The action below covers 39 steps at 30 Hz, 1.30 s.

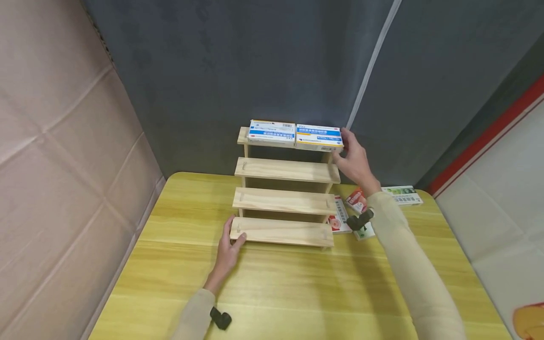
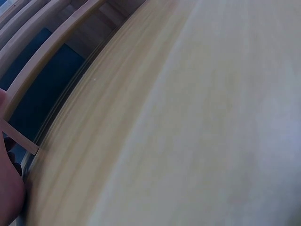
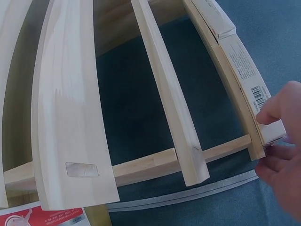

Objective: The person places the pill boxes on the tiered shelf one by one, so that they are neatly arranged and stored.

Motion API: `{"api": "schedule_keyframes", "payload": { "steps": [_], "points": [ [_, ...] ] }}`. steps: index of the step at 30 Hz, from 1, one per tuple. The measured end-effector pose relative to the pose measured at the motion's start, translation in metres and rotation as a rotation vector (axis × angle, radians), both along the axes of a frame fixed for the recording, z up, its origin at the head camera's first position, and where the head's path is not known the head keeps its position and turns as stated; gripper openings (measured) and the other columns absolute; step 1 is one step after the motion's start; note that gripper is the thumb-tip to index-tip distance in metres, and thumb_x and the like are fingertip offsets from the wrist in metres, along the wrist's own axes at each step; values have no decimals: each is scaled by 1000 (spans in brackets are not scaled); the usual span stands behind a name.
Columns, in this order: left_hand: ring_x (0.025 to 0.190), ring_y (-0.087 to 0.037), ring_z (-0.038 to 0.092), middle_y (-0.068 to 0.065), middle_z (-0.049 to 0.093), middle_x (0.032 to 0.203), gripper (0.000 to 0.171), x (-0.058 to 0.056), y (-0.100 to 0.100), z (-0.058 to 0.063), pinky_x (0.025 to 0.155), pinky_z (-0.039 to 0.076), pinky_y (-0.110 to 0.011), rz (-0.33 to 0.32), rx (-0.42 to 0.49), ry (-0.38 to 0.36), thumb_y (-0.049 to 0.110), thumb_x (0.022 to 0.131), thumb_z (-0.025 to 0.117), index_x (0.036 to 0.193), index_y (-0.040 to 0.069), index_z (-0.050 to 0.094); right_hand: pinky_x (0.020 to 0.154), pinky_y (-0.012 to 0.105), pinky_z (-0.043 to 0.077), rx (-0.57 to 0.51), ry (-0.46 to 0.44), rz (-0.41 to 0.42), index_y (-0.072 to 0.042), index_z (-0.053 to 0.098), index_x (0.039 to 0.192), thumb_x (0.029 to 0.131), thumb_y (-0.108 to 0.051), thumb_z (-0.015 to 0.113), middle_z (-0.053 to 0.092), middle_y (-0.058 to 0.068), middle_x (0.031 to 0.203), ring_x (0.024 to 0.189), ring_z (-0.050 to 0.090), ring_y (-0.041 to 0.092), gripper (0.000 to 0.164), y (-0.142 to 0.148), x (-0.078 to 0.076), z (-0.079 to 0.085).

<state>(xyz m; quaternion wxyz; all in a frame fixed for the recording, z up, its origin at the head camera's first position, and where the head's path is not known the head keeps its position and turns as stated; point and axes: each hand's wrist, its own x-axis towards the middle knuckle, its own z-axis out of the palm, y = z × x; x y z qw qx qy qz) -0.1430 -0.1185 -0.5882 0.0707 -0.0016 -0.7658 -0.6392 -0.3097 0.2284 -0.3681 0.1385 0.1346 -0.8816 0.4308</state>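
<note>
A wooden four-step rack [image 1: 287, 169] stands on the table. On its top step two blue-and-white medicine boxes lie side by side, a left box [image 1: 272, 132] and a right box [image 1: 318, 137]. My right hand [image 1: 356, 163] holds the outer end of the right box, thumb at its front side and fingers round the end. The right wrist view shows the thumb close to the barcode on this box [image 3: 243, 63]. With the thumb on top, my left hand [image 1: 227, 254] grips the left end of the lowest step; only part of that hand [image 2: 9, 188] shows in the left wrist view.
Right of the rack, several more boxes lie on the yellow wooden table [image 1: 272, 293]: a white-and-red box [image 1: 340, 217], a red box [image 1: 356, 200] and a green-and-white box [image 1: 403, 194] among them. A dark grey partition [image 1: 238, 61] rises directly behind the rack.
</note>
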Motion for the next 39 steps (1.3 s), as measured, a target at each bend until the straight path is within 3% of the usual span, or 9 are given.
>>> {"api": "schedule_keyframes", "payload": {
  "steps": [18,28,39],
  "points": [
    [157,-37,12,-13,19,169,71,0,-3,6,126,9,-63,-15,0,-8,23,102,59,161,12,22,121,51,37,35,-50,-40,-3,28,157,94,-12,66,40,22,158,144,42,39,74,-1,9,4],
    [157,-37,13,-13,19,169,70,1,-5,5,126,9,-64,-18,-9,-13,25,102,60,161,13,23,124,50,32,43,-109,-102,-3,24,159,94,-13,64,32,20,164,150,34,39,77,17,16,2],
    [156,-37,16,-12,22,169,70,0,-5,4,126,11,-63,-13,-23,-9,26,102,59,161,13,23,122,56,31,77,-169,-169,-4,20,160,95,-16,62,29,20,165,149,33,42,79,44,29,-3]
  ]
}}
